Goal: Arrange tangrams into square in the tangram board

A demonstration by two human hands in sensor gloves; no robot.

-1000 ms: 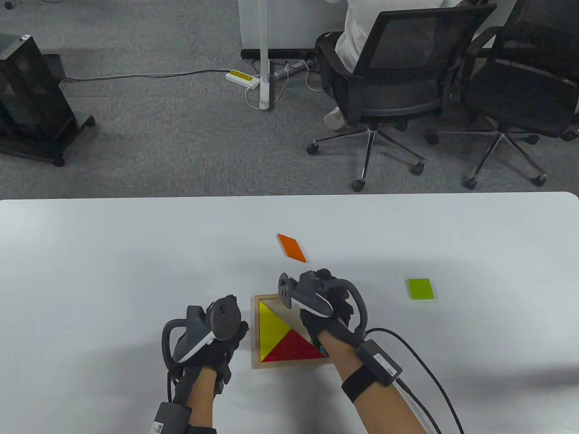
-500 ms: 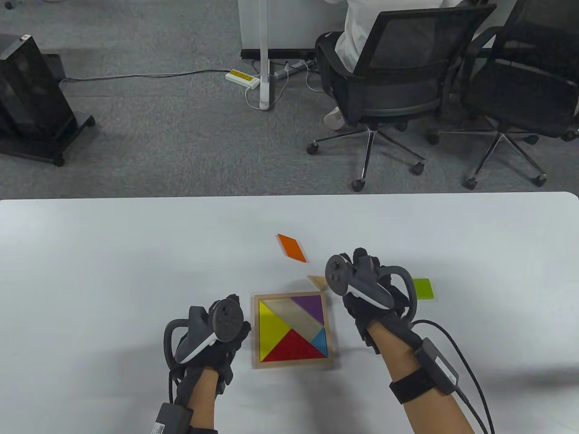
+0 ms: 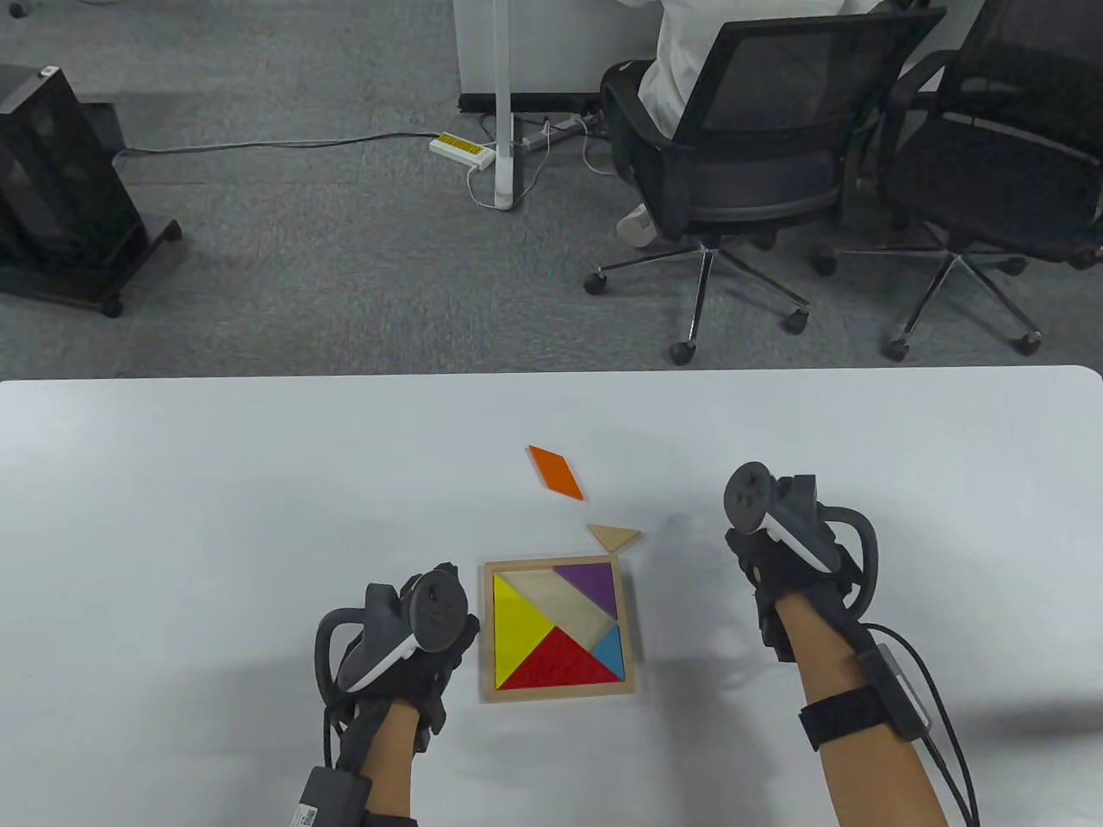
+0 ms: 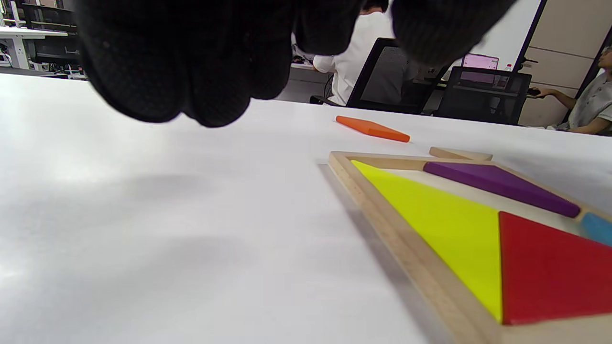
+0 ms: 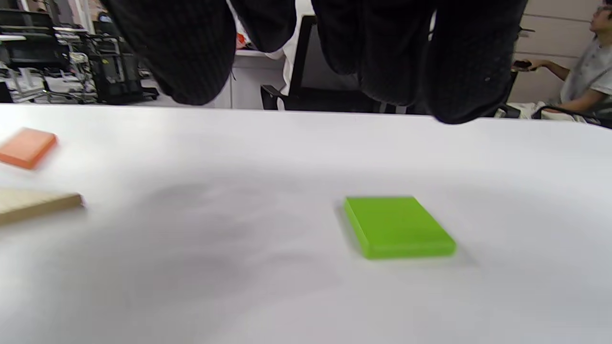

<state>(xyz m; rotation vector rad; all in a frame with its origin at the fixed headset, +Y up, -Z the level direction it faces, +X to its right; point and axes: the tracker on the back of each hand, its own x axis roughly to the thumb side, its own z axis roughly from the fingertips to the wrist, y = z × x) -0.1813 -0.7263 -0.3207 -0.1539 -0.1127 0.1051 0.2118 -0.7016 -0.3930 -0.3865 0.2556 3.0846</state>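
Note:
The wooden tangram board (image 3: pixel 488 633) lies near the table's front edge. It holds a yellow triangle (image 3: pixel 520 624), a red triangle (image 3: pixel 560 666), a purple triangle (image 3: pixel 591 584) and a small blue triangle (image 3: pixel 613 652), with a bare diagonal strip between them. A plain wooden triangle (image 3: pixel 613 536) lies just beyond the board, and an orange parallelogram (image 3: pixel 556 471) lies farther back. The green square (image 5: pixel 399 227) sits on the table under my right hand (image 3: pixel 758 560), whose fingers (image 5: pixel 454 62) hang above it and hold nothing. My left hand (image 3: pixel 448 637) rests just left of the board, holding nothing.
Beyond the table's far edge stand two black office chairs (image 3: pixel 741 155), one with a seated person, and a black cabinet (image 3: pixel 52 189) at the far left. Cables (image 3: pixel 931 715) run from my right wrist toward the front edge.
My right hand has left the board and swung right, to above the green square. That uncovered the purple and blue triangles and the wooden triangle. The left hand has stayed put.

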